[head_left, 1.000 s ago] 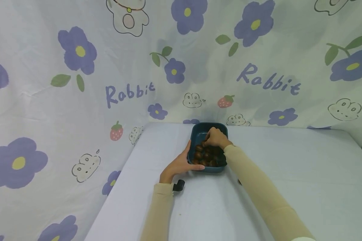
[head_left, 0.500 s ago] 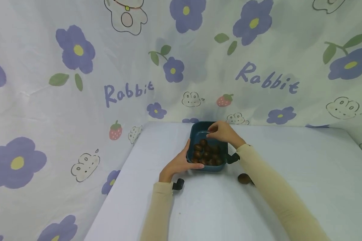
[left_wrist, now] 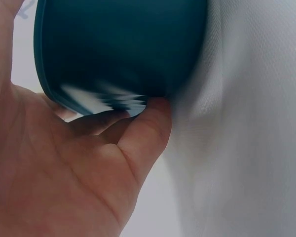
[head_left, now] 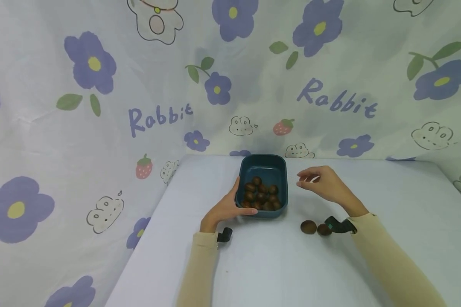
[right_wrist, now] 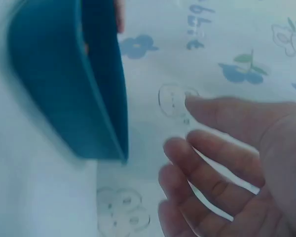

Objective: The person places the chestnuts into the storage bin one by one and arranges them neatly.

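Observation:
A dark blue rectangular box (head_left: 268, 172) holds several brown chestnuts (head_left: 261, 196), gathered in its near half. My left hand (head_left: 226, 208) grips the box's near left corner, its thumb along the front wall and its fingers on the left side. The left wrist view shows that hand (left_wrist: 84, 163) against the box wall (left_wrist: 123, 44). To the right of the box, my right hand (head_left: 326, 184) is in the air with loosely bent fingers and nothing in it. In the right wrist view its fingertips (right_wrist: 175, 148) are apart from the box (right_wrist: 54, 74).
Two more chestnuts (head_left: 308, 227) lie on the white table (head_left: 269, 264), right of the box's near end and close to the right wrist's black camera (head_left: 339, 225). A printed curtain (head_left: 253, 98) stands behind the table and along its left side.
My right hand has come up out of the box and moved right, past its edge. The two chestnuts on the table are now uncovered. The left hand keeps its place on the box.

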Motion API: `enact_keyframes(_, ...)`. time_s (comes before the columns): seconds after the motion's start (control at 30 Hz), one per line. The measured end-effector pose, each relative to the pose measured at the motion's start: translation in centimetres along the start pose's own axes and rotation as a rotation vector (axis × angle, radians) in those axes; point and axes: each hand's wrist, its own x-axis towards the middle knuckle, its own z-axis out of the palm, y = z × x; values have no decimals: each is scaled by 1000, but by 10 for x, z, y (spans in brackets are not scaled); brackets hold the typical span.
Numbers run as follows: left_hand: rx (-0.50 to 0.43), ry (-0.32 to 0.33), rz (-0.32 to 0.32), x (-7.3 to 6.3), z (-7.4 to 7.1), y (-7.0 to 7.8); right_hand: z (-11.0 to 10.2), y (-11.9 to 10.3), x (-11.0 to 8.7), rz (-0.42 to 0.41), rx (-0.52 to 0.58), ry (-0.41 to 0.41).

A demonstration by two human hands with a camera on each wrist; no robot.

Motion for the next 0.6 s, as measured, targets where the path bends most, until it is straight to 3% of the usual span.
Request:
enact_keyframes(0.33, -14, 2, 22, 1, 0, 3, -12, 30, -57, -3, -16, 79)
enact_keyframes(0.6, -15, -6, 31, 0, 0, 1, -5, 47, -71, -41, -28, 24)
